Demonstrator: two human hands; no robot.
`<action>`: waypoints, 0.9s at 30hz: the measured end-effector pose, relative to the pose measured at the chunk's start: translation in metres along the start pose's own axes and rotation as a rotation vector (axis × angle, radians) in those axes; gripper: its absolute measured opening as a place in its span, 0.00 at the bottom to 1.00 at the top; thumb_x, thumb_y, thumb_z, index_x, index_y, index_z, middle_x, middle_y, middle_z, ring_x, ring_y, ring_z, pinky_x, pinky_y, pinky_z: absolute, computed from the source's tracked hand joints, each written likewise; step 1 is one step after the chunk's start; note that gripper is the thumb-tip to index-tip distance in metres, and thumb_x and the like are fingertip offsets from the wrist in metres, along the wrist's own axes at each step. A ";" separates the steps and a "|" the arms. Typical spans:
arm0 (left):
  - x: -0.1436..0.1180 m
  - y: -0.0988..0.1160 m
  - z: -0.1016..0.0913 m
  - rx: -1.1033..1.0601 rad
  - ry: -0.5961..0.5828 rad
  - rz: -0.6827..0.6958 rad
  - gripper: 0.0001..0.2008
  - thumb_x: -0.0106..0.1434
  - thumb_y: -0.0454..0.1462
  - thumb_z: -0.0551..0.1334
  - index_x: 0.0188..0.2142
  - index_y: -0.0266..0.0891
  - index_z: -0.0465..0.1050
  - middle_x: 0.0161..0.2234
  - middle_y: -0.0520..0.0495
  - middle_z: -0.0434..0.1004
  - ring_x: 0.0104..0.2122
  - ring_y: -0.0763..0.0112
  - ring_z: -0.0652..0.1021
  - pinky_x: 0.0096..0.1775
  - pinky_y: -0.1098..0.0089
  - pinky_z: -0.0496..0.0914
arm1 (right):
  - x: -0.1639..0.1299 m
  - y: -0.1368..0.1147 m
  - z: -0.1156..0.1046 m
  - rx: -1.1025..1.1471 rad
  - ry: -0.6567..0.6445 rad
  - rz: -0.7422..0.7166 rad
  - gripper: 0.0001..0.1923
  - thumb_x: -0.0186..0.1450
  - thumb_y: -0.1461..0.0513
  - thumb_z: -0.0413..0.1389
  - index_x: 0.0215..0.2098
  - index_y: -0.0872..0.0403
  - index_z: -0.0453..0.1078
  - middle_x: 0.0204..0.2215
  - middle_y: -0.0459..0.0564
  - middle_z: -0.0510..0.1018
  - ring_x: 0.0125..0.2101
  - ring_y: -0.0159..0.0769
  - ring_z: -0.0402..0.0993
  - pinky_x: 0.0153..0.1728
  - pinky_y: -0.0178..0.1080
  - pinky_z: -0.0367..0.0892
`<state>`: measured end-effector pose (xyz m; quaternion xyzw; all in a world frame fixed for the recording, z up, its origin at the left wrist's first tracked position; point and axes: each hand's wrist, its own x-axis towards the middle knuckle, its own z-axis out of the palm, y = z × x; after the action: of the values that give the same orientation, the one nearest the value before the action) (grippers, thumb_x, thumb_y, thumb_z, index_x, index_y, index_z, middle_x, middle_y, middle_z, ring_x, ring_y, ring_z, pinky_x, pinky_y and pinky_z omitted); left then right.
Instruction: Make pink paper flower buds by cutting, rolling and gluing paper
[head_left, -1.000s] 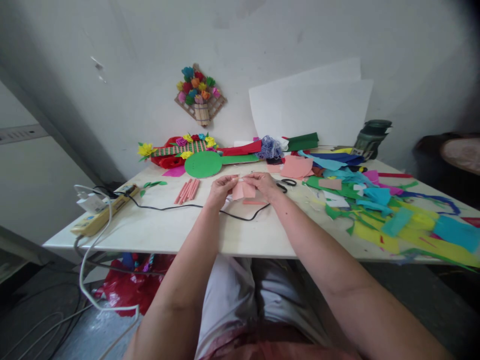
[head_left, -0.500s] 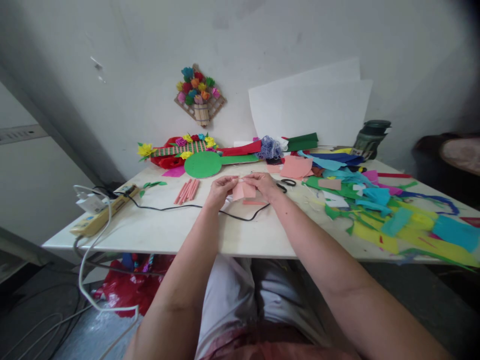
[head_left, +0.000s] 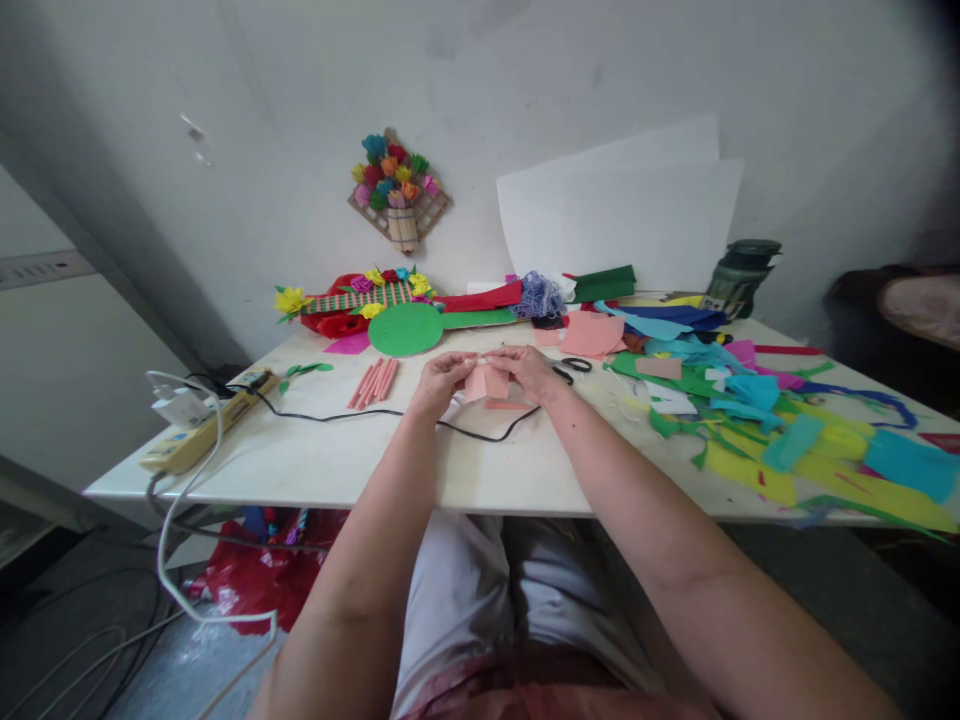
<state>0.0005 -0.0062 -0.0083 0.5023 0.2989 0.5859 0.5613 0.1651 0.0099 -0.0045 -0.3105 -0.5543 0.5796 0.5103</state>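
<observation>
Between my two hands hangs a small piece of pink paper (head_left: pixel 487 383), pinched along its top edge. My left hand (head_left: pixel 442 383) closes on its left corner, and my right hand (head_left: pixel 527 368) grips the right one. Below the paper, a thin pink strip (head_left: pixel 507 405) lies on the table. Several rolled pink paper sticks (head_left: pixel 373 384) rest in a bunch to the left of my left hand. Black-handled scissors (head_left: pixel 577 365) lie just right of my right hand, their blades partly hidden by it.
A black cord (head_left: pixel 337 412) crosses the table (head_left: pixel 300 460) from a power strip (head_left: pixel 202 430). Coloured paper scraps (head_left: pixel 795 440) cover the right side. A green paddle-shaped piece (head_left: pixel 406 330), paper flowers (head_left: pixel 373 310) and a dark bottle (head_left: pixel 741 280) stand at the back.
The pink paper's lower part has shifted slightly and looks a little narrower. Both hands keep nearly the same place and grip.
</observation>
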 end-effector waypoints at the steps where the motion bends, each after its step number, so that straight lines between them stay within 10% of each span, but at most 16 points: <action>1: 0.000 0.000 0.000 -0.001 0.001 0.002 0.17 0.40 0.39 0.72 0.31 0.35 0.75 0.22 0.51 0.74 0.20 0.79 0.71 0.23 0.76 0.63 | 0.000 0.000 0.000 0.003 -0.007 -0.002 0.14 0.43 0.58 0.66 0.28 0.54 0.78 0.26 0.48 0.79 0.26 0.31 0.70 0.29 0.34 0.63; 27: -0.001 0.005 0.001 -0.114 0.062 -0.061 0.14 0.38 0.38 0.72 0.26 0.34 0.75 0.18 0.52 0.71 0.18 0.80 0.69 0.22 0.77 0.62 | -0.005 -0.011 0.002 -0.328 -0.031 -0.192 0.12 0.48 0.56 0.62 0.28 0.55 0.78 0.23 0.47 0.77 0.26 0.32 0.69 0.30 0.35 0.62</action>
<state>-0.0001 -0.0084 -0.0038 0.4417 0.2974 0.6000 0.5971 0.1676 0.0028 0.0056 -0.3261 -0.6763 0.4348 0.4971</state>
